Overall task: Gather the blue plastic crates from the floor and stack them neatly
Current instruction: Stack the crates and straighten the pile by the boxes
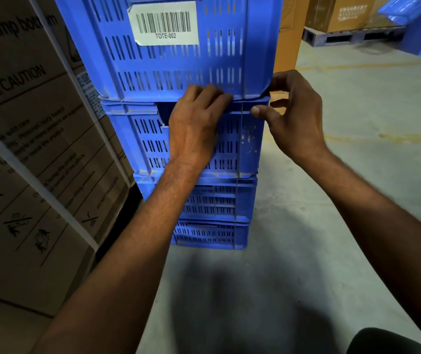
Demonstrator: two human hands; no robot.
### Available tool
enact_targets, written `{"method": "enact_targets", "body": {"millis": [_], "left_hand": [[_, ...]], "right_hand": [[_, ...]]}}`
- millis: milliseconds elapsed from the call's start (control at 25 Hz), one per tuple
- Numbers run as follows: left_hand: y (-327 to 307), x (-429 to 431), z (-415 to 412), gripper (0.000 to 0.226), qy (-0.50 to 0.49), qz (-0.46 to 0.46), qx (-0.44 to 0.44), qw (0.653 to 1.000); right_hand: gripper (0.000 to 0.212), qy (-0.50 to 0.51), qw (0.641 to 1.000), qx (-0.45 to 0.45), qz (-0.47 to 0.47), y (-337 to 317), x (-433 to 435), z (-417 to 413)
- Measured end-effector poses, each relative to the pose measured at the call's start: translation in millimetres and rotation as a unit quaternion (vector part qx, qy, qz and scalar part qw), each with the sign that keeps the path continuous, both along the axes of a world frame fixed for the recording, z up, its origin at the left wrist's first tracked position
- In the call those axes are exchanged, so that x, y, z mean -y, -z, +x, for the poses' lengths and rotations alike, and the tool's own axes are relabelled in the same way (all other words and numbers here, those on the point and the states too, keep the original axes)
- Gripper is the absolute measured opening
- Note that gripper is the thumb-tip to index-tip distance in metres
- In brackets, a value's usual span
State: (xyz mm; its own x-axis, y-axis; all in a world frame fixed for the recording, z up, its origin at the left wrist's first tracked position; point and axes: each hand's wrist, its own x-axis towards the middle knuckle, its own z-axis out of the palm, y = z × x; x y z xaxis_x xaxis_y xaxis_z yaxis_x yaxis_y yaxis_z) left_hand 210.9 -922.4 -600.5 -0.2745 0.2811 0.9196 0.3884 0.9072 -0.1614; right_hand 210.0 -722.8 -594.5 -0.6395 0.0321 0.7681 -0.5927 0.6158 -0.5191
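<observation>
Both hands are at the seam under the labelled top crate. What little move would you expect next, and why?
Probably a small nudge to seat the top crate squarely. Its bottom edge overhangs the rim of the crate below, and the left hand and right hand both have fingers at that seam, near the right corner.

Stack of blue plastic crates, four visible, upright on the floor, slotted vented walls. Top crate [168, 52]: above both hands, white barcode label [164, 24] reading "TOTE-002". Second crate [240, 139]: rim under the left hand [194, 126], right corner at the right hand [293, 116]; scuffed. Third crate [219, 200] and bottom crate [212, 235]: below the hands.
</observation>
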Motion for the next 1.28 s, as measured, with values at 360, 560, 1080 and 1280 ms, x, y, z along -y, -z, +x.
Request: {"method": "enact_targets", "body": {"millis": [360, 560, 1080, 1280], "left_hand": [[2, 42, 27, 0.025, -0.026, 0.184, 0.048, 0.981], [0, 121, 9, 0.033, -0.027, 0.504, 0.063, 0.861], [9, 177, -9, 0.024, 0.193, 0.515, 0.224, 0.804], [0, 181, -2, 0.032, 0.175, 0.479, 0.207, 0.835]], "right_hand": [[0.024, 0.095, 0.968, -0.204, 0.109, 12, 48, 24], [0.032, -0.019, 0.939, -0.190, 0.287, -1, 106, 9], [0.033, 0.008, 0.946, -0.147, 0.287, -17, 167, -19], [0.034, -0.005, 0.946, -0.139, 0.292, -19, 167, -21]]}}
